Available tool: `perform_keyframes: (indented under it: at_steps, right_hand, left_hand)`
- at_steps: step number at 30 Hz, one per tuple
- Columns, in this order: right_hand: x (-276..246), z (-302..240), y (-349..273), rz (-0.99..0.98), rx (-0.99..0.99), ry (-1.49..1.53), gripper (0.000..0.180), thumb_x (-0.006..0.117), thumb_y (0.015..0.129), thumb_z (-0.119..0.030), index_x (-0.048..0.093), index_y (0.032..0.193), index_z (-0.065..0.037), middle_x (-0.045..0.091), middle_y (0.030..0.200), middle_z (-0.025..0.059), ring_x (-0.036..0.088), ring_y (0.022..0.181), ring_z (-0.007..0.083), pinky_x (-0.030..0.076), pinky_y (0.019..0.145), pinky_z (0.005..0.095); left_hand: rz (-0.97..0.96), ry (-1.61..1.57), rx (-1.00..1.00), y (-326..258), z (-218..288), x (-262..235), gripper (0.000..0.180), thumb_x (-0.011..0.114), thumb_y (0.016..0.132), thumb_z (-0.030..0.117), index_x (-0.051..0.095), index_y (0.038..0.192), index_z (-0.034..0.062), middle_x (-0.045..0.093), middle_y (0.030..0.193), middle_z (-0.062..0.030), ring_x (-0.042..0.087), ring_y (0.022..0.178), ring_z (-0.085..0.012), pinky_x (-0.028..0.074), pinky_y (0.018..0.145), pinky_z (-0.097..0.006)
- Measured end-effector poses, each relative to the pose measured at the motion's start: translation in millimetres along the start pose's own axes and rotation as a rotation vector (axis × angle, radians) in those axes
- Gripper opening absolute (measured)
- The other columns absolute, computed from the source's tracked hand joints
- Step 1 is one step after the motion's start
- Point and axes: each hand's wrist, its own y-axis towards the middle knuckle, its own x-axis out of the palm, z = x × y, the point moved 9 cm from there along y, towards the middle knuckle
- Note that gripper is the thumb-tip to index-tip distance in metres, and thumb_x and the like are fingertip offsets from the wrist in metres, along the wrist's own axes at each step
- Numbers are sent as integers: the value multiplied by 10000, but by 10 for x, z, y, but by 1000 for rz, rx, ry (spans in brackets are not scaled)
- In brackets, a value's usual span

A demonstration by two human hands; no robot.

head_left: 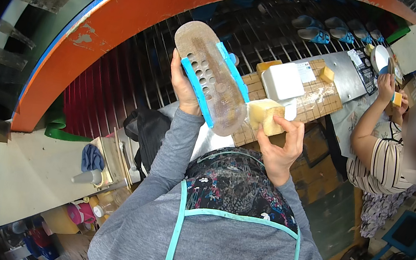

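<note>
Conveyor (143, 20) — big orange-rimmed curve with a dark slatted belt, more blue sandals (314, 34) riding on it up top. Wooden tray (323, 101) sits on the belt ahead, holding a white box (282, 80) and a spare yellow block (327, 74). A co-worker (382, 160) at right works a sole of their own.

Sandal (210, 77) — held up sole-out in front of the chest, blue straps on both edges, holes in the tan sole. Left hand (182, 86) is wrapped around its lower left edge, fingers closed on it. Right hand (280, 143) pinches a yellow sponge (266, 116), thumb under, fingers on top, its corner just touching the sole's lower right.

My read: sponging the sole. Do it well by keeping the left grip firm so the sandal doesn't twist, pressing the sponge flat rather than on its corner, and stroking along the length. Watch the holes; residue collects there.
</note>
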Motion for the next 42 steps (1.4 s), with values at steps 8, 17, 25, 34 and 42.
perform_keyframes:
  at_steps: [8,17,25,34,42]
  right_hand:
    - [64,-234,-66,-100,-230,-33,436,774,566,-68,706,992,-131,575,941,56,561,844,221,392,804,352]
    - [100,-428,170,-213,-301,-52,393,760,552,-98,718,939,-146,577,863,42,575,800,196,372,770,344]
    - [126,-316,360,-133,-335,-128,413,743,591,-85,715,999,-145,627,955,51,590,844,192,379,773,348]
    - [-100,-148,-127,-105,-246,-14,444,741,553,-30,707,983,-133,632,986,62,613,840,211,393,798,346]
    - [-1,-169,-93,-159,-257,67,428,722,565,-24,704,980,-127,651,1048,67,628,909,206,389,835,341]
  left_hand:
    - [304,65,119,153,64,-423,539,386,956,512,543,1215,66,660,1026,-95,677,868,-201,585,765,-325]
    - [370,197,60,159,-113,-307,471,468,955,476,623,944,32,650,763,-63,626,614,-123,527,550,-254]
    - [356,292,-64,16,-378,-259,435,515,943,459,645,867,51,635,714,-30,610,611,-105,504,575,-225]
    - [406,131,99,206,-63,-606,503,453,951,481,602,1106,27,682,934,-88,684,797,-176,572,724,-288]
    - [291,-56,-80,269,-295,-563,482,446,951,474,596,1121,49,684,950,-92,687,802,-180,584,719,-301]
